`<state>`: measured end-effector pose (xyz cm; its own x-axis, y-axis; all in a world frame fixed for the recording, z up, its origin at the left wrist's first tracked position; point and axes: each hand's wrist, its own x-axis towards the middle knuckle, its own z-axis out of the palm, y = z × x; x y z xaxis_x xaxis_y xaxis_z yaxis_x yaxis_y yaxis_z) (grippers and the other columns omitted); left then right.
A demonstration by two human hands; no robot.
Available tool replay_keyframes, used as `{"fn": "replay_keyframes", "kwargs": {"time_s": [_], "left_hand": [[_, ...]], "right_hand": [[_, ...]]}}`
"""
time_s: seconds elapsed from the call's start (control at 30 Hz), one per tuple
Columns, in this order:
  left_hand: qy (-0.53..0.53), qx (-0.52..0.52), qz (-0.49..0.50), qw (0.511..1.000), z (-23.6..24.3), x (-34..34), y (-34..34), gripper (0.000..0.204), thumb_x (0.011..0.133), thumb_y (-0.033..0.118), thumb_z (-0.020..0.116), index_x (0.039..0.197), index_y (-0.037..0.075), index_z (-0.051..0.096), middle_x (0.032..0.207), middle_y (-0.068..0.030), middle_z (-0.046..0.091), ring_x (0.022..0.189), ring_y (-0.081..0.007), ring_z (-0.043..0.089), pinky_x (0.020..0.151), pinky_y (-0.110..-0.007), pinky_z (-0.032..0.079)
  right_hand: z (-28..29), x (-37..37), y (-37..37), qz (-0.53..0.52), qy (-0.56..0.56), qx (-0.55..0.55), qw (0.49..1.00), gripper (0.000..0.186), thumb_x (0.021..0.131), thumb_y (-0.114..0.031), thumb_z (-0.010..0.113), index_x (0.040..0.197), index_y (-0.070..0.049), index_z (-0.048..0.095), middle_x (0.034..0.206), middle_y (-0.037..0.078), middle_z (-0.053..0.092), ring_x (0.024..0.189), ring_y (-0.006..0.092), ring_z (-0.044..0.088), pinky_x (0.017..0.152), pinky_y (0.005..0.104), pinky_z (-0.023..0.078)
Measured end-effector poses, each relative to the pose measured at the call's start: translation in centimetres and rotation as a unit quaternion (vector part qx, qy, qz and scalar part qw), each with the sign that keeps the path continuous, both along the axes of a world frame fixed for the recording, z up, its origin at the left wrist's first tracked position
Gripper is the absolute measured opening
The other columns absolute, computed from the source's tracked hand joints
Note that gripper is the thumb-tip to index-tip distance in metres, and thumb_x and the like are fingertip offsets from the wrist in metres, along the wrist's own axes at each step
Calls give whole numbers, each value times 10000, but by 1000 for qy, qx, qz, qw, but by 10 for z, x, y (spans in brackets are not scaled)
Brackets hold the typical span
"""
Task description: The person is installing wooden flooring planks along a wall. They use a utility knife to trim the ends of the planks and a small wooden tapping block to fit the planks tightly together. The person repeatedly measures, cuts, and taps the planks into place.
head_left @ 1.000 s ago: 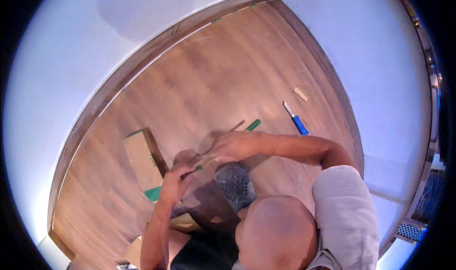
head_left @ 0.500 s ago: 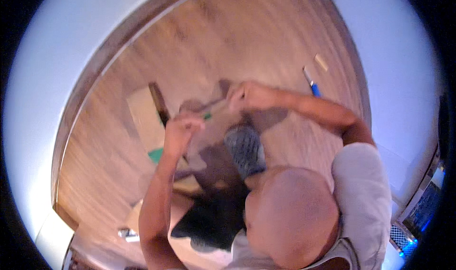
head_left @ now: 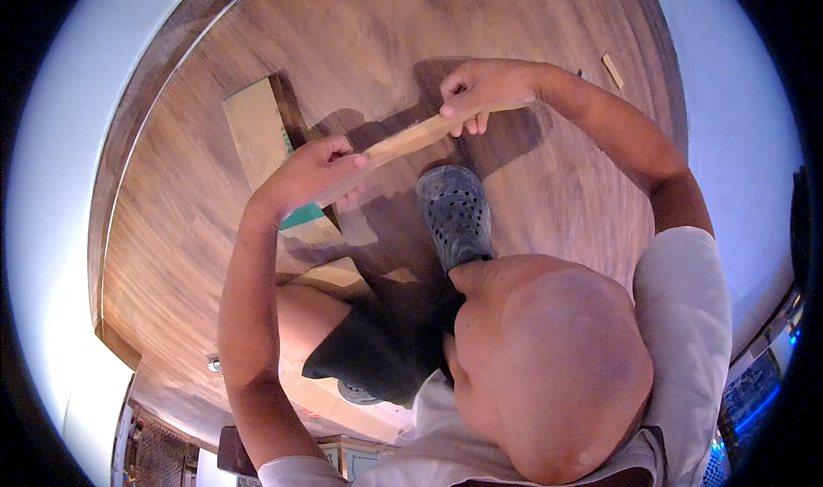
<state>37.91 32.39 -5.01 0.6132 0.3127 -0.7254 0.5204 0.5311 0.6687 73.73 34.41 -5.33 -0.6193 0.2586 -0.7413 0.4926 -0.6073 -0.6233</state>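
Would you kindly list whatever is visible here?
Strip: 1, tan, upper middle
Cardboard: at least 2 pieces, tan, partly green, left and lower left
Block: 1, tan, upper right
Metallic thing: 1, silver, lower left
Floor: 1, brown, underneath
Walls: 2, white, left and right
Clutter: uncounted, mixed, lower corners
Sleeves: 2, pale, right and bottom
Shorts: 1, black, lower middle
Shoes: 2, grey, centre and by shorts
Arms: 2, bare, left and right
Left hand: 1, bare, gripping strip's left
Right hand: 1, bare, gripping strip's right

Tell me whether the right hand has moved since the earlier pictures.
Yes. The right hand has moved forward, nearer the small block; its gap from the clog has widened.
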Motion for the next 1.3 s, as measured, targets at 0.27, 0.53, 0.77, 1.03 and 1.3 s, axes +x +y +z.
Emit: {"fn": "replay_keyframes", "kwargs": {"time_s": [0.27, 0.53, 0.77, 1.03, 1.3], "left_hand": [[-34, -131, 69, 988, 1, -22, -1, 255, 1073, 329, 628, 1016, 80, 617, 930, -69, 728, 824, -140, 666, 748, -298, 546], [-15, 263, 23, 964, -10, -14, -10, 227, 913, 105, 787, 815, 28, 597, 895, -42, 674, 803, -178, 612, 749, -314, 482], [-14, 501, -30, 865, -27, 20, 3, 183, 853, 98, 796, 923, 17, 648, 940, -143, 657, 901, -364, 647, 833, -425, 527], [105, 615, -39, 781, -70, 63, -1, 494, 790, 61, 769, 1275, 97, 684, 1200, -115, 625, 1151, -348, 595, 1015, -458, 481], [76, 611, -18, 788, -82, 72, -7, 478, 753, 105, 827, 1218, 98, 716, 1168, -107, 615, 1116, -336, 589, 996, -449, 468]], "right_hand": [[-2, 33, 8, 45, 51, -70, 995, 303, 931, -226, 802, 997, 3, 615, 1074, 168, 756, 926, 196, 731, 786, 330, 598], [-6, 62, -4, 42, 10, 232, 972, 222, 841, -77, 835, 908, 6, 640, 1058, 115, 741, 1042, 242, 686, 929, 384, 526], [-18, 81, -35, 17, -34, 529, 848, 141, 874, -86, 790, 928, -20, 679, 1066, 115, 685, 1022, 308, 650, 909, 424, 515], [-66, 70, -62, -1, -168, 696, 698, 339, 832, -148, 795, 1155, -88, 716, 1120, 101, 703, 1068, 334, 644, 967, 463, 511], [-71, 59, -65, -66, -182, 635, 748, 302, 851, -139, 779, 1148, -103, 737, 1079, 91, 693, 1073, 322, 648, 947, 459, 513]]}}
